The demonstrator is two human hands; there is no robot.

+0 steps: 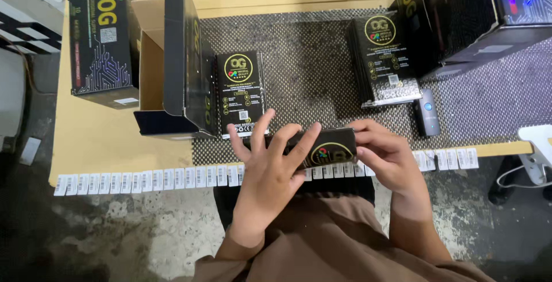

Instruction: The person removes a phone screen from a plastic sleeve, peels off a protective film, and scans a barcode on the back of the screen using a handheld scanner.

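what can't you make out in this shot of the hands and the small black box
Head view:
- small black box: left end hidden under left hand, right end under right hand.
- open carton: inside blocked by its raised flap.
- stacked boxes: cut off by the top-right edge.
- label strip: print too small.

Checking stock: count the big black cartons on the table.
3, maybe more out of frame: a closed carton at the far left, an open carton beside it with its flap raised, and a carton at the top right, cut off by the picture's edge.
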